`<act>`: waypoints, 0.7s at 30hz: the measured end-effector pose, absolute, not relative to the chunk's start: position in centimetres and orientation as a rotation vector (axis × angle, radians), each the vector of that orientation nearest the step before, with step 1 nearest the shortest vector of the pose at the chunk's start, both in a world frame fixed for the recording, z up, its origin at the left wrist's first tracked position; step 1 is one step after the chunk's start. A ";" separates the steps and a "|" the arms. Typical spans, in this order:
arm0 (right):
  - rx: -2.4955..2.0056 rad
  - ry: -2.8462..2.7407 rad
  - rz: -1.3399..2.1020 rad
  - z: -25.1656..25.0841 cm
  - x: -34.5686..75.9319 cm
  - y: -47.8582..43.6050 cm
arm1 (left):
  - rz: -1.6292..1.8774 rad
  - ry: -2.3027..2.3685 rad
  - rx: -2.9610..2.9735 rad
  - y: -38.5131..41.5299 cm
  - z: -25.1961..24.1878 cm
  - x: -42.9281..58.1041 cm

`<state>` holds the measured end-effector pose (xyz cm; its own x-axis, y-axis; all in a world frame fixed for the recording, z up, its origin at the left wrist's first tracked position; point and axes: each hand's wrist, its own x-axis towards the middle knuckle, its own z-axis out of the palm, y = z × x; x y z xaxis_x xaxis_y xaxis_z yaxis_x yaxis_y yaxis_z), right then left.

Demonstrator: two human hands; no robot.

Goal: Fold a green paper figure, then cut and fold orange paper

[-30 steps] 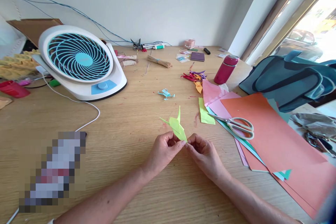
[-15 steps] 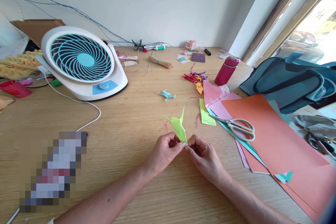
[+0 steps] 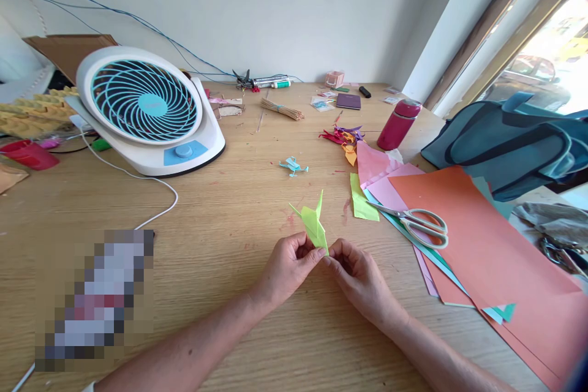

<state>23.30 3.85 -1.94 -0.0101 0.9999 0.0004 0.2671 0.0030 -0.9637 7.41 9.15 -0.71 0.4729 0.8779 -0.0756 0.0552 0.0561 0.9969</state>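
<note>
A piece of folded yellow-green paper (image 3: 313, 225) with two narrow points sticking up is held just above the table. My left hand (image 3: 294, 263) pinches its lower part between thumb and fingers. At the paper's lower right corner, my right hand (image 3: 361, 275) has thumb and forefinger pinched together on the edge; its other fingers are curled in. Beyond the hands lies a small light-blue folded paper figure (image 3: 293, 166). A flat yellow-green paper strip (image 3: 363, 197) lies to the right, beside scissors (image 3: 422, 225) with pale handles.
Coloured paper sheets (image 3: 463, 226) spread over the right side under the scissors. A red bottle (image 3: 399, 125) and a blue-grey bag (image 3: 509, 141) stand behind them. At the left are a white fan (image 3: 188, 156), its cable and a blurred-out object (image 3: 96, 303). Small folded papers (image 3: 345, 138) lie near the bottle.
Hardly anything differs. The whole view has shifted very slightly; both hands keep the same grip on the yellow-green paper.
</note>
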 end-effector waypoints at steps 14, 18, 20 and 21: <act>-1.244 -1.179 1.195 -1.6 23.6 4.6 | 0.669 1.075 1.600 8.2 -0.5 7.9; -1.274 -1.144 1.178 -1.3 23.5 4.7 | 0.656 1.038 1.587 8.4 -0.7 7.8; -1.287 -1.129 1.168 -1.1 23.5 4.7 | 0.661 1.009 1.585 8.6 -0.8 7.7; -1.287 -1.118 1.167 -1.0 23.5 4.7 | 0.664 1.000 1.585 8.7 -0.8 7.6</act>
